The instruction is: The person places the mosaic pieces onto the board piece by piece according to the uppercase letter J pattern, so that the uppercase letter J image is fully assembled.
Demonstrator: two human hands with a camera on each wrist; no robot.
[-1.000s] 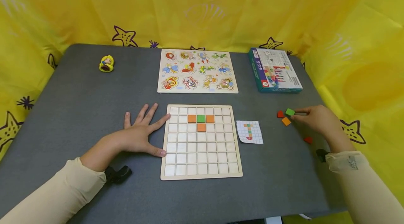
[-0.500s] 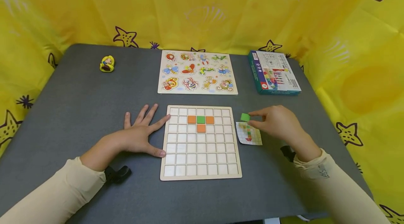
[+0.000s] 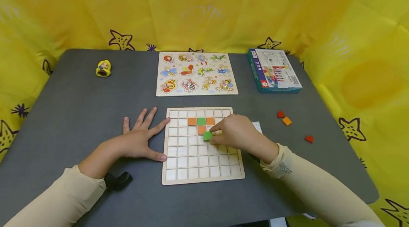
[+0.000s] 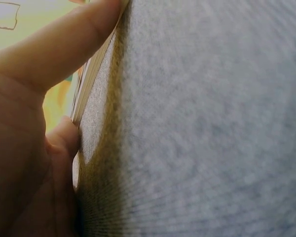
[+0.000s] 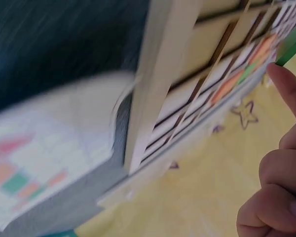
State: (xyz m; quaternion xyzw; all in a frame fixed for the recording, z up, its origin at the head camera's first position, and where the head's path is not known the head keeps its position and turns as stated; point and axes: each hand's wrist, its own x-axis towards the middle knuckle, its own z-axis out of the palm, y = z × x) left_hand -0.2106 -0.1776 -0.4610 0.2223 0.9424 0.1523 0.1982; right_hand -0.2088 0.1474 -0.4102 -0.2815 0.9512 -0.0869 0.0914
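Note:
A wooden grid board (image 3: 179, 181) lies on the dark table, with orange tiles (image 3: 192, 122) on both sides of a green tile (image 3: 201, 121) and another orange tile (image 3: 201, 130) below it. Between thumb and forefinger, my right hand (image 3: 238, 133) pinches a second green tile (image 3: 207, 136), just below that lower orange one. The same pinched tile (image 5: 289, 49) shows at the upper right of the right wrist view. With fingers spread, my left hand (image 3: 140, 140) rests at the board's left edge, thumb and forefinger touching the frame.
A pattern card (image 3: 257, 126) is mostly hidden under my right arm. To its right lie red pieces (image 3: 309, 139) and an orange tile (image 3: 287, 121). Behind are an insect puzzle (image 3: 196, 91), a boxed set (image 3: 281, 70) and a small yellow figurine (image 3: 103, 68).
My right hand picked up the green tile from beside the loose pieces and carried it left, past the card, to the board. My left hand stays at the board's edge.

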